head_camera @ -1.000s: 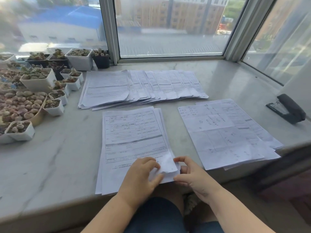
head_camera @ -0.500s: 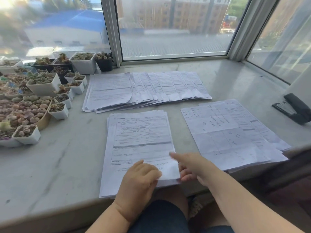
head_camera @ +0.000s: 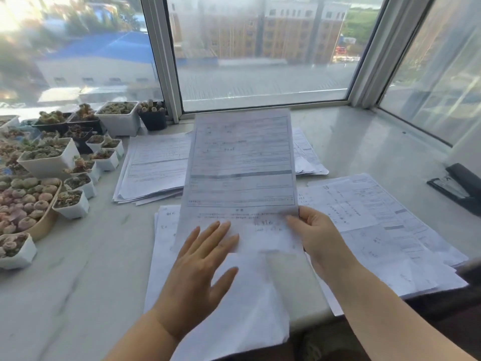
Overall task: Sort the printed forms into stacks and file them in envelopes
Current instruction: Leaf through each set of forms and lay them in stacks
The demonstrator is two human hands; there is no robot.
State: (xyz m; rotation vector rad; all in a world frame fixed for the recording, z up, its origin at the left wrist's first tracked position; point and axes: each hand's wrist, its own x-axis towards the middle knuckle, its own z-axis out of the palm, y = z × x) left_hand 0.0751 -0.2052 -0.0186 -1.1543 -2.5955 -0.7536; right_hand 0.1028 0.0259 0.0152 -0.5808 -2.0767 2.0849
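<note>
One printed form [head_camera: 242,168] stands lifted off the near stack [head_camera: 234,303], tilted up toward me. My right hand [head_camera: 315,238] pinches its lower right edge. Spread flat with straight fingers, my left hand [head_camera: 200,267] lies over the near stack at the lifted sheet's lower edge. A fanned row of forms [head_camera: 153,168] lies behind, partly hidden by the raised sheet. Another stack of forms [head_camera: 377,230] with a different layout sits to the right. No envelope is in view.
Many small white pots of succulents [head_camera: 49,160] crowd the left side of the marble sill [head_camera: 78,282]. A black stapler [head_camera: 460,188] rests at the right edge. Window frames [head_camera: 166,74] close off the back and right.
The top form has been lifted from the near stack and raised upright by my right hand. My left hand has opened flat onto the stack. The view has come closer to the sill.
</note>
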